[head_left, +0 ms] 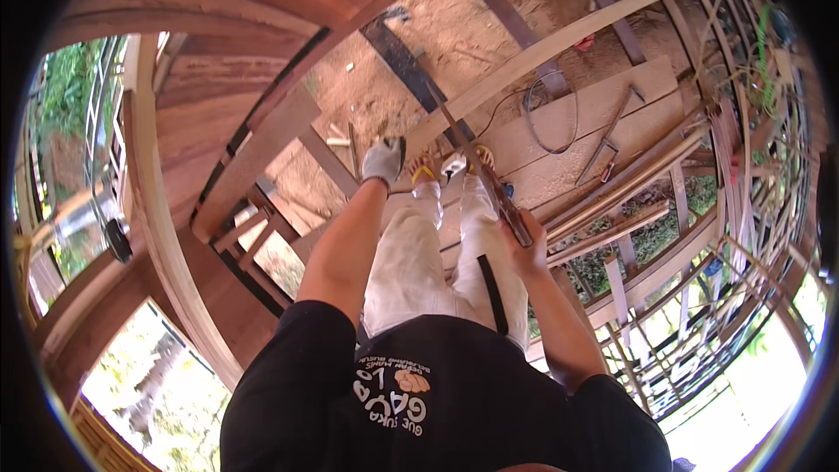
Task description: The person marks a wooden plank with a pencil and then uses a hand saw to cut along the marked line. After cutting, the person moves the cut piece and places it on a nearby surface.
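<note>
A long, narrow brown strip [476, 160] runs slantwise in front of the person's legs, its thick end low on the right and its thin end reaching up over the dark beam [398, 61]. The right hand [529, 243] is closed around the thick end, the forearm coming up from below with the elbow bent. The strip looks straight, stiff and dull; whether it is wood or metal is hard to tell.

The left arm stretches forward, nearly straight. The left hand [384, 160], in a pale knitted glove, is curled in tightly just beside the near end of a long, pale board [551, 57]; whether it touches the board or grips anything cannot be told.

Beneath are feet in yellow sandals [423, 168], white trousers [406, 271] with soft creases, and a black T-shirt [437, 393] with a print. To the right, flat, dusty planks [651, 92] carry a loop of thin cable [575, 122] and a thin-framed saw [603, 145] with a red handle. Beyond lies crumbly brown earth [472, 22]. Smooth reddish boards [201, 70] fill the upper left.
</note>
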